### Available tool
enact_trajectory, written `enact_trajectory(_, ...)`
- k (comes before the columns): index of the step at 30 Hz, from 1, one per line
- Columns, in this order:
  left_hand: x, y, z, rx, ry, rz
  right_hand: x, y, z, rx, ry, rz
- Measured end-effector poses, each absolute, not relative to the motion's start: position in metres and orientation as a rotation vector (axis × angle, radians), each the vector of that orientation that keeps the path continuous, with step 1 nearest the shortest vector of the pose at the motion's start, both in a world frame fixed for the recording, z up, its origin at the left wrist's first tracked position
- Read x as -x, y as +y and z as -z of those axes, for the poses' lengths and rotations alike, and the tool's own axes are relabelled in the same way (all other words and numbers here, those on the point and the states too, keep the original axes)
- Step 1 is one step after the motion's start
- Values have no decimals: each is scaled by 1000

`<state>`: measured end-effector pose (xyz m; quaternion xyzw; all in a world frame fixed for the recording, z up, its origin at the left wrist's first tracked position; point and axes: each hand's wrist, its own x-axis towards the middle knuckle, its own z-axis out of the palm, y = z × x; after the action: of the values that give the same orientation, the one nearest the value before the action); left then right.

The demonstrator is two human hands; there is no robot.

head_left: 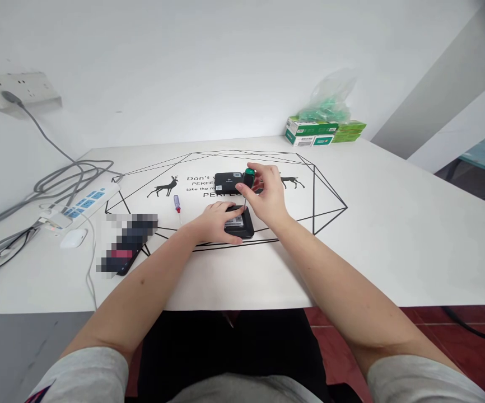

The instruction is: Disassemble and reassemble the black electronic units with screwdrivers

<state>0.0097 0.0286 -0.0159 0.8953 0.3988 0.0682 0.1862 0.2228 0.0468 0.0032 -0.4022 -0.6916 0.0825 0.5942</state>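
My right hand grips a screwdriver with a green and black handle. It stands nearly upright, and its thin shaft reaches down to the far edge of a flat black device with a white label. My left hand holds that device from its left side against the table, its index finger stretched to the screwdriver's shaft near the tip. Just beyond lies a second black box-shaped piece with small stickers, partly behind the right hand. Whether the tip sits in a screw is too small to tell.
A small purple-handled screwdriver lies to the left. Nearer me are a blurred-out phone, a white earbud case and a power strip with grey cables. Green and white boxes under a plastic bag stand at the back right.
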Motion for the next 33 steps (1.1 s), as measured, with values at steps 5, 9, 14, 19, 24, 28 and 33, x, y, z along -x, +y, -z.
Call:
enact_trajectory(5, -9, 28, 15, -2519, 1120, -191, -223, 47, -1, 917, -1603, -302)
enact_trajectory(9, -9, 28, 14, -2516, 1111, -196, -223, 44, -2, 857, -1628, -350)
enact_trajectory(14, -9, 29, 17, -2522, 1117, -198, -223, 46, -3, 941, -1664, -184)
enact_trajectory(19, -9, 29, 17, -2535, 1123, -181, -224, 47, 0, 896, -1652, -343)
enact_trajectory(24, -10, 29, 15, -2540, 1121, -174, -223, 46, -4, 887, -1682, -297)
enact_trajectory(28, -10, 28, 15, -2531, 1120, -185, -223, 47, -5, 950, -1661, -194)
enact_trajectory(33, -11, 27, 14, -2535, 1120, -191, -225, 48, -3, 939, -1662, -148)
